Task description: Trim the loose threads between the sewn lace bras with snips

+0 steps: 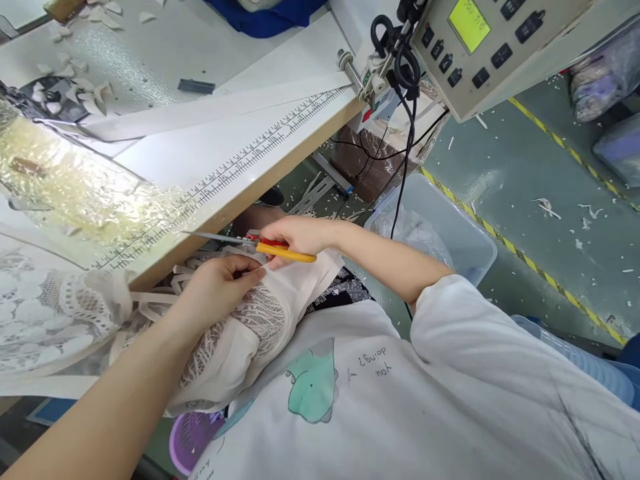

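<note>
My right hand (303, 235) is closed around scissors (285, 252) with yellow and red handles. Their metal blades point left, past the edge of the sewing table and above the cloth. Just below them, my left hand (215, 288) is closed, thumb and fingers pinching the edge of a white lace garment (263, 313). The garment lies bunched in my lap, with plain off-white bands bordering its lace parts. What exactly sits between the left fingertips is too small to make out. Both hands are close together, right beside the table edge.
The sewing table (235, 160) has a printed ruler along its wooden edge. More lace fabric (60, 313) hangs over its left part. A control box (480, 47) and black cables stand upper right. A clear plastic bin (480, 250) and a purple basket (187, 443) are on the floor.
</note>
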